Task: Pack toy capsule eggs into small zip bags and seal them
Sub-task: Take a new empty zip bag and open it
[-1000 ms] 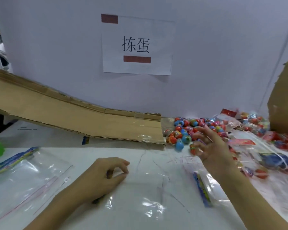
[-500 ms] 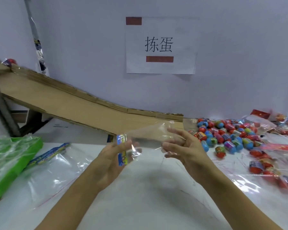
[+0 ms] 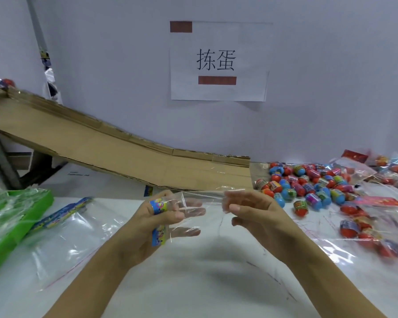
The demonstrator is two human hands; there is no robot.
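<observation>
From the head camera, a clear small zip bag (image 3: pixel 202 200) with a blue printed header is stretched between both hands above the white table (image 3: pixel 193 283). The left hand (image 3: pixel 152 216) pinches the header end with thumb and fingers; the right hand (image 3: pixel 255 212) grasps the opposite end with curled fingers. The bag looks empty. To the right, a loose heap of toy capsule eggs (image 3: pixel 306 184) in red, blue and green lies on the table against the wall. Further right, filled clear bags (image 3: pixel 377 216) hold more eggs, lying flat and overlapping. On the left lies a large clear zip bag (image 3: pixel 62 244), with a blue header card (image 3: pixel 62 212) at its upper end. A green tray (image 3: pixel 12 216) wrapped in plastic sits at the far left edge. A cardboard ramp (image 3: pixel 115 152) slopes down along the wall toward the egg heap, under a paper sign (image 3: pixel 218 63).
</observation>
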